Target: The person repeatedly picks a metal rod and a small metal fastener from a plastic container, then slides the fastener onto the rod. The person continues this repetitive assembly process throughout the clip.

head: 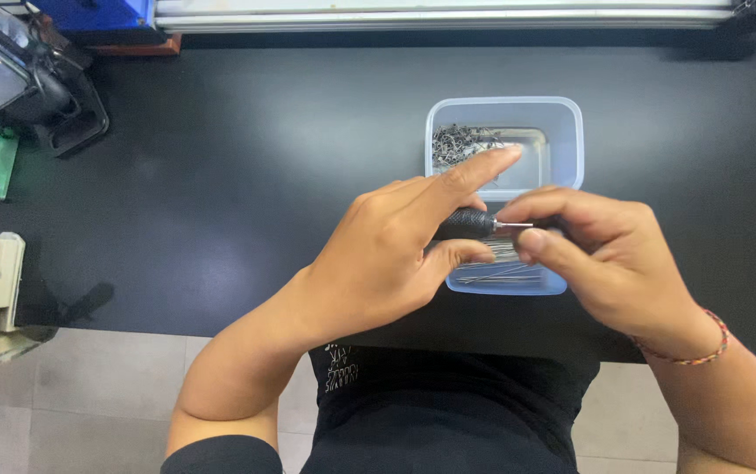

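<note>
Fingers of the left hand (387, 254) wrap a black knurled tool handle (464, 224), index finger extended above it; fingers of the right hand (606, 254) pinch the thin metal pin (515, 226) at the handle's tip. Both hands meet above a clear plastic container (562, 118) (small metal parts heaped in its far corner, thin pins lying along its near side) standing on a black tabletop (246, 175). A beaded bracelet (703, 351) circles the right wrist. Dark equipment (18, 79) occupies the far left corner.
</note>
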